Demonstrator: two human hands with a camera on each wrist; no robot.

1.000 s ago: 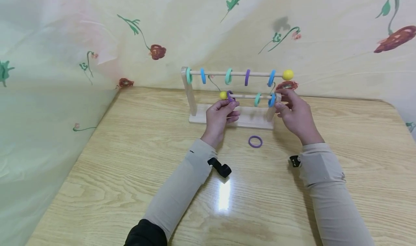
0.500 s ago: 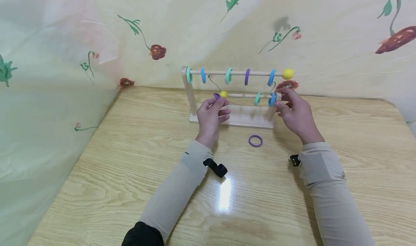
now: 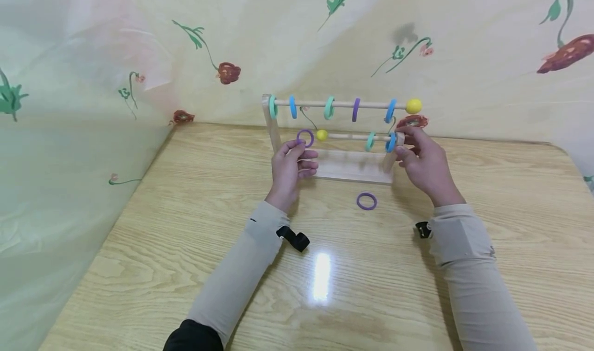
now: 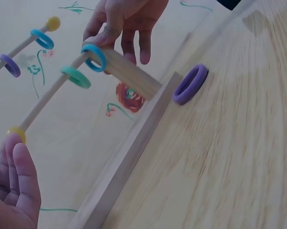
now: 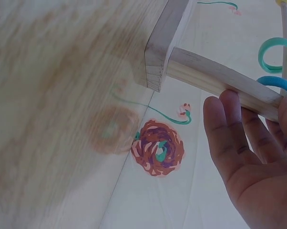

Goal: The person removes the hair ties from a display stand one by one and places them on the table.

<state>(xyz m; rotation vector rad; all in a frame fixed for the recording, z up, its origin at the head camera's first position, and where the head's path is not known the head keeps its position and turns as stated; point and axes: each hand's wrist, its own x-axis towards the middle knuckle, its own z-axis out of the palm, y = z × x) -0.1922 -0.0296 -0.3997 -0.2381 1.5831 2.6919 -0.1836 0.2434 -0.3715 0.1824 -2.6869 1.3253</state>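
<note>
A wooden rack [image 3: 355, 166] with two horizontal rods stands at the back of the table. My left hand [image 3: 286, 173] pinches a purple ring [image 3: 305, 131] between thumb and fingertips, just left of the yellow ball [image 3: 322, 135] that ends the lower rod; the ring is off the rod. A green ring [image 3: 369, 141] and a blue ring [image 3: 391, 143] hang on that lower rod near its post. My right hand [image 3: 427, 165] grips the top of the short right post [image 5: 220, 78], beside the blue ring. Several green, blue and purple rings hang on the upper rod [image 3: 343, 104].
Another purple ring [image 3: 366, 201] lies flat on the wooden table [image 3: 371, 268] in front of the rack. A second yellow ball [image 3: 414, 106] caps the upper rod's right end. Flower-patterned cloth [image 3: 260, 36] covers the wall close behind.
My left hand has drawn the purple ring leftward along the lower rod, over the yellow ball and off its end. The right hand has kept its grip on the post.
</note>
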